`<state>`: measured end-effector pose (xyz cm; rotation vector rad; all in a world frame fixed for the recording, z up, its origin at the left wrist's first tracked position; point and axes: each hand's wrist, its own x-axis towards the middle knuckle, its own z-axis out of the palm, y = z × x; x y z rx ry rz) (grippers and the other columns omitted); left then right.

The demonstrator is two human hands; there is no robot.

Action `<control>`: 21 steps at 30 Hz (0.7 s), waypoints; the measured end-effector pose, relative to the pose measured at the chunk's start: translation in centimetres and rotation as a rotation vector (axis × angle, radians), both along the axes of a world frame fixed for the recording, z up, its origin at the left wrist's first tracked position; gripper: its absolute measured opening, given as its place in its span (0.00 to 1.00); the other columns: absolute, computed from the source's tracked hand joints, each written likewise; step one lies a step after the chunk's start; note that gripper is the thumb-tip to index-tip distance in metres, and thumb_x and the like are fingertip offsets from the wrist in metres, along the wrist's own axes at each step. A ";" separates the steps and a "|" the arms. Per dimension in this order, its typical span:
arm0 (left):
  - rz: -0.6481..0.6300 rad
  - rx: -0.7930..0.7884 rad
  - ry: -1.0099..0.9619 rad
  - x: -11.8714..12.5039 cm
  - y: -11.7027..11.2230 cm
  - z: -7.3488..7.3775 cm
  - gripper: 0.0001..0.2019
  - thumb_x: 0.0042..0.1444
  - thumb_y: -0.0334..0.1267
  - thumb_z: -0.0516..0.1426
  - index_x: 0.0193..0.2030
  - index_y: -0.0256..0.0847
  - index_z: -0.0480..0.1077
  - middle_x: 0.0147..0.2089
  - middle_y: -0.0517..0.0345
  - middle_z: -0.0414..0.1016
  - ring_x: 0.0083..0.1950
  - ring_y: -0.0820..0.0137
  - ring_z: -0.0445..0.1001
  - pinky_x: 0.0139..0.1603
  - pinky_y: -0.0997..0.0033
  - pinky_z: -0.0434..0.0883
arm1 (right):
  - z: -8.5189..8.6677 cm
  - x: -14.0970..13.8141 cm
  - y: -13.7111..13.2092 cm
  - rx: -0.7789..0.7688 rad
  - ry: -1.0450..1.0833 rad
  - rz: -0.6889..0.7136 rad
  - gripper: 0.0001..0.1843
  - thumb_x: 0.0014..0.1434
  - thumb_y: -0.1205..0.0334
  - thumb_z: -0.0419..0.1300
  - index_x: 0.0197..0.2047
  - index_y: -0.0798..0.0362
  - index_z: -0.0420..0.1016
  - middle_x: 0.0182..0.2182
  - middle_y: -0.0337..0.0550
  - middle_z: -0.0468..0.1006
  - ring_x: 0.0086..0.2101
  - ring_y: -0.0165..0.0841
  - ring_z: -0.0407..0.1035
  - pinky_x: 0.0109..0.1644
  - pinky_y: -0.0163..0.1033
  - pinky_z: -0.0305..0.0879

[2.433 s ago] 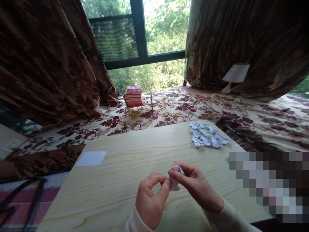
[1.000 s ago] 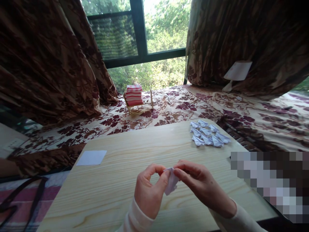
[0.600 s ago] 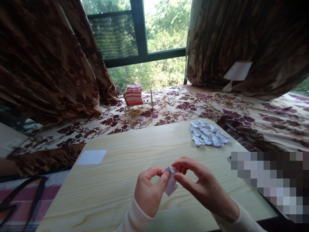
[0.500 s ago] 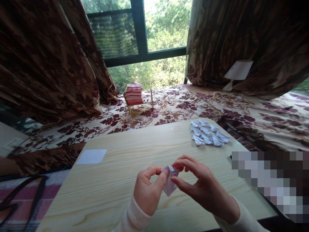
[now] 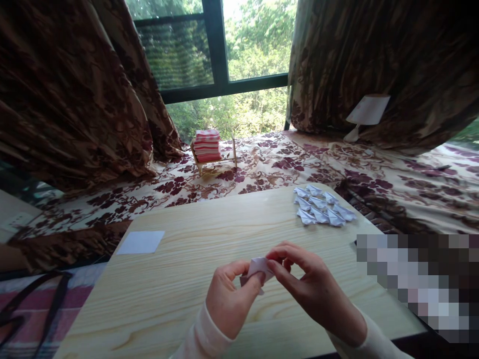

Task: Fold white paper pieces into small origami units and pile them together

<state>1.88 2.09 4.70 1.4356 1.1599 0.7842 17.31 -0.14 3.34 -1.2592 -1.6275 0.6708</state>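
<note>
Both hands pinch one small folded white paper piece just above the light wooden table, near its front edge. My left hand grips the piece from the left with thumb and forefinger. From the right, my right hand holds its top edge between thumb and fingers. Most of the piece is hidden by the fingers. Both wrists wear cream sleeves.
A cluster of several folded white paper pieces lies at the table's far right corner. A flat white paper square sits at the far left edge. Behind the table are a floral cloth, a small wooden rack with striped pink cloths, curtains and a window.
The paper piece, hanging down between the fingers earlier, has been turned flatter and tucked between the fingertips. Both hands stayed in about the same spot.
</note>
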 end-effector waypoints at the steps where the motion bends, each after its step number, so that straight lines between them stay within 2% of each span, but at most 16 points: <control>1: 0.002 0.012 0.019 0.0 0.1 0.1 0.09 0.46 0.35 0.57 0.19 0.36 0.73 0.18 0.62 0.64 0.24 0.74 0.60 0.25 0.76 0.62 | 0.0 0.0 0.0 0.010 -0.006 0.009 0.05 0.59 0.66 0.56 0.32 0.53 0.72 0.27 0.40 0.74 0.26 0.29 0.66 0.30 0.34 0.63; 6: 0.072 0.003 -0.039 0.2 -0.1 0.0 0.09 0.48 0.38 0.58 0.29 0.35 0.77 0.25 0.57 0.72 0.26 0.73 0.65 0.25 0.76 0.64 | 0.2 0.0 -0.2 0.014 -0.009 0.030 0.06 0.58 0.68 0.56 0.31 0.53 0.72 0.25 0.37 0.71 0.25 0.28 0.65 0.30 0.33 0.62; 10: 0.095 -0.027 -0.119 0.4 -0.5 -0.1 0.11 0.49 0.40 0.58 0.24 0.34 0.75 0.23 0.56 0.70 0.24 0.74 0.66 0.19 0.81 0.63 | 0.3 0.0 -0.3 -0.007 -0.028 0.062 0.05 0.58 0.69 0.57 0.30 0.53 0.72 0.24 0.37 0.70 0.25 0.28 0.64 0.29 0.33 0.61; 13: 0.084 -0.010 -0.128 0.5 -0.6 0.0 0.11 0.49 0.39 0.58 0.22 0.34 0.75 0.21 0.57 0.69 0.24 0.75 0.65 0.19 0.81 0.64 | 0.3 0.0 -0.2 0.013 -0.060 0.077 0.05 0.57 0.70 0.57 0.32 0.52 0.72 0.25 0.37 0.71 0.26 0.28 0.65 0.30 0.33 0.61; 17: 0.113 -0.033 -0.109 0.4 -0.5 0.1 0.11 0.48 0.39 0.58 0.21 0.35 0.74 0.19 0.59 0.68 0.22 0.75 0.65 0.19 0.80 0.64 | 0.4 -0.3 -0.1 0.148 -0.141 0.077 0.06 0.57 0.71 0.55 0.33 0.52 0.71 0.26 0.38 0.72 0.28 0.29 0.66 0.32 0.34 0.62; 21: 0.116 -0.079 -0.114 0.3 -0.4 -0.2 0.11 0.47 0.40 0.59 0.20 0.35 0.74 0.18 0.61 0.67 0.20 0.76 0.64 0.17 0.80 0.63 | 0.9 -0.4 -0.3 0.300 -0.336 0.068 0.08 0.61 0.71 0.52 0.34 0.52 0.71 0.27 0.41 0.73 0.29 0.31 0.66 0.33 0.35 0.61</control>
